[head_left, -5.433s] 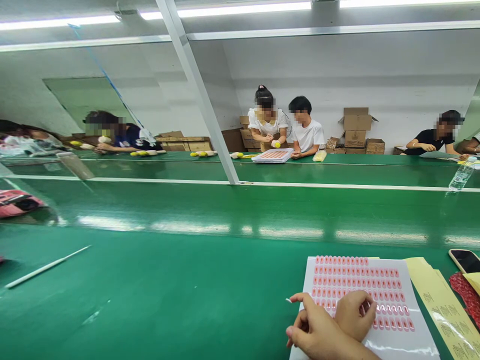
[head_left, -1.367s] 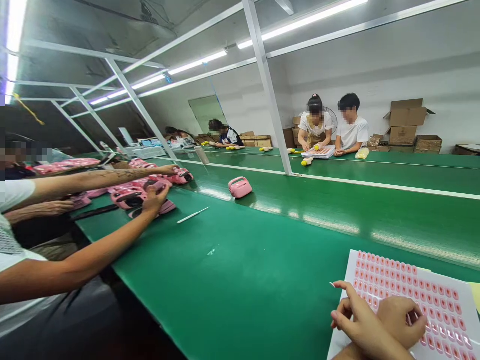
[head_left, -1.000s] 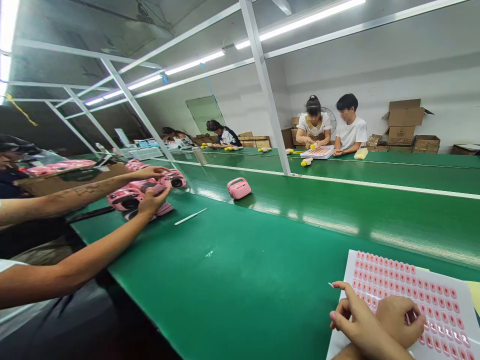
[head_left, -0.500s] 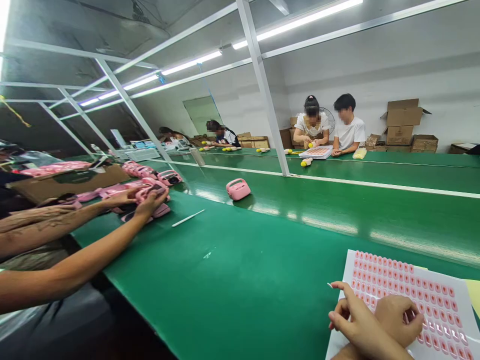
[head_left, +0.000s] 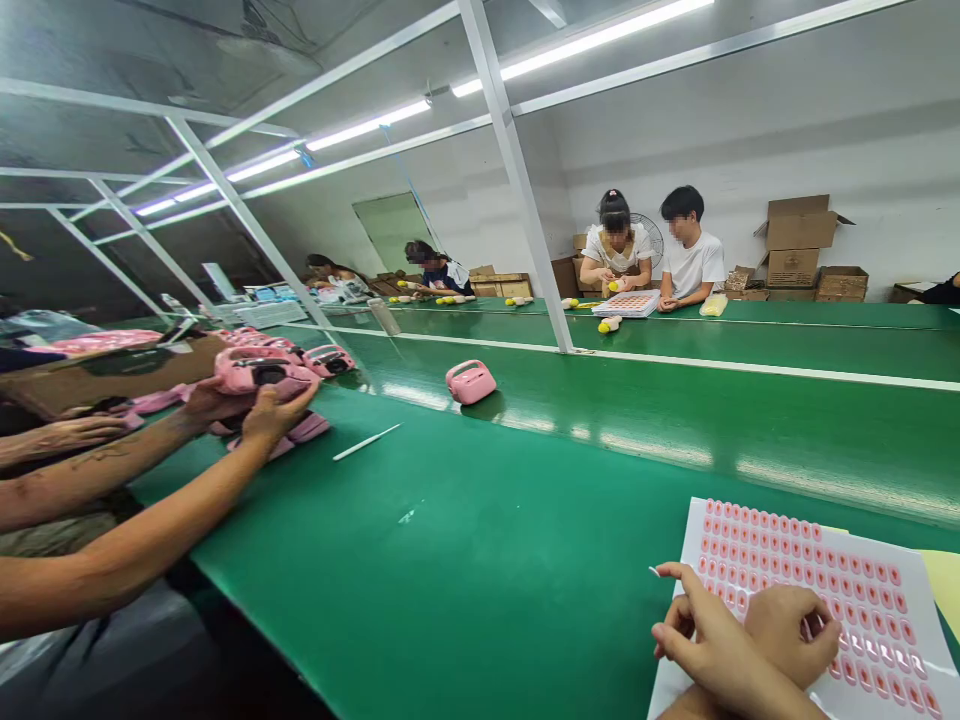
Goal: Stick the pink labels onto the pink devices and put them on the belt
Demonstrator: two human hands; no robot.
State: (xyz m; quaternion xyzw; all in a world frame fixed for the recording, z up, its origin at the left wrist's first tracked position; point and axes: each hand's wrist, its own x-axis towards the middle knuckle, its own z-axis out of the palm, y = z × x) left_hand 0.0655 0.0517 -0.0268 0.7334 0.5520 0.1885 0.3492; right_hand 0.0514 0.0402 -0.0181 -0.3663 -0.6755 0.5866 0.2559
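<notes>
Two hands sit at the lower right of the frame, both on a white sheet of small pink stickers. The sheet lies flat on the green table and runs off the bottom right corner. The left hand rests at the sheet's left edge with its index finger stretched out toward the left and a tiny white bit stuck on the tip. Its other fingers are loosely bent and grip nothing. The right hand, just right of it and touching it, is curled into a fist with its fingertips pressed down among the stickers; whether they pinch one I cannot tell. A yellow paper shows beside the sheet at the right edge. Left of centre a thin white stick lies on the table, and a pink case stands beyond it, well apart from the hands. At the left edge a co-worker's hand holds up a pink toy, with more toys just behind. In the upper middle two people lean on the far table by a stack of sheets. Boxes stand against the wall at the upper right.
</notes>
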